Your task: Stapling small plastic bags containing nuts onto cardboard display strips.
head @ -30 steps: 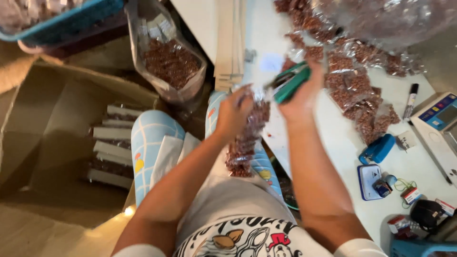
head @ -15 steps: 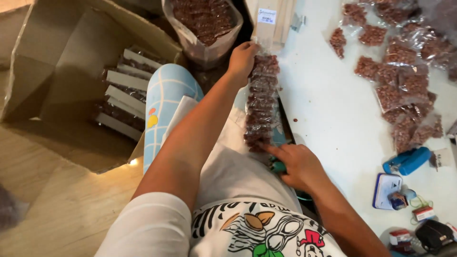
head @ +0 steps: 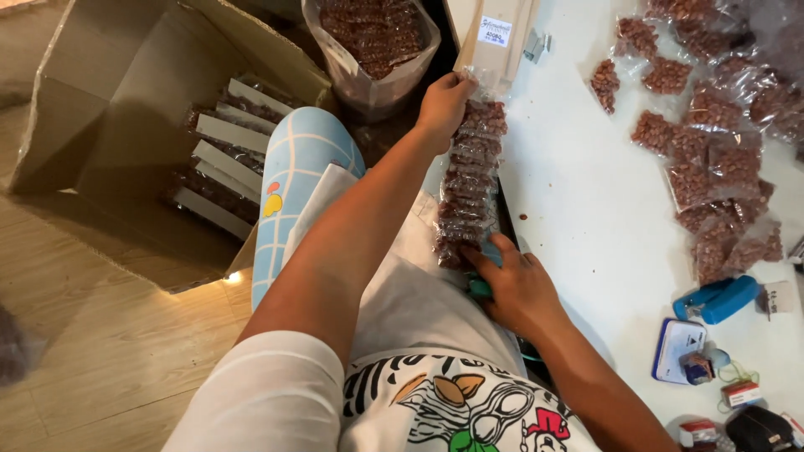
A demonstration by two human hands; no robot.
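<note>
So the person is stretching a long strip of small clear packets of brown nuts [head: 469, 180] along the near edge of the white bench [head: 586, 226], using both hands. The left hand [head: 444, 105] is gripping the far end of the strip, fingers curled shut around the top packet, right up against the tan card header [head: 494, 38] lying at the bench edge. The right hand [head: 519, 289] is sitting at the near end of the strip, fingers spread partly open and pressing down on the last packets; there's something teal under that hand, but I can't tell what it is.

Everything else relative to the strip: just beyond its far end, an open plastic bag full of the same nuts [head: 373, 38] is standing on the floor. Off to the left of the strip, past the person's blue checked knee [head: 297, 167], a big cardboard box [head: 109, 109] is lying open with finished strips [head: 222, 159] stacked in it, pale headers showing. To the right of the strip, well apart on the bench, loose packets of nuts [head: 712, 159] are piling up in a heap. Nearer than those, a blue stapler [head: 716, 299] is lying beside some small bits and pieces I can't make out.
</note>
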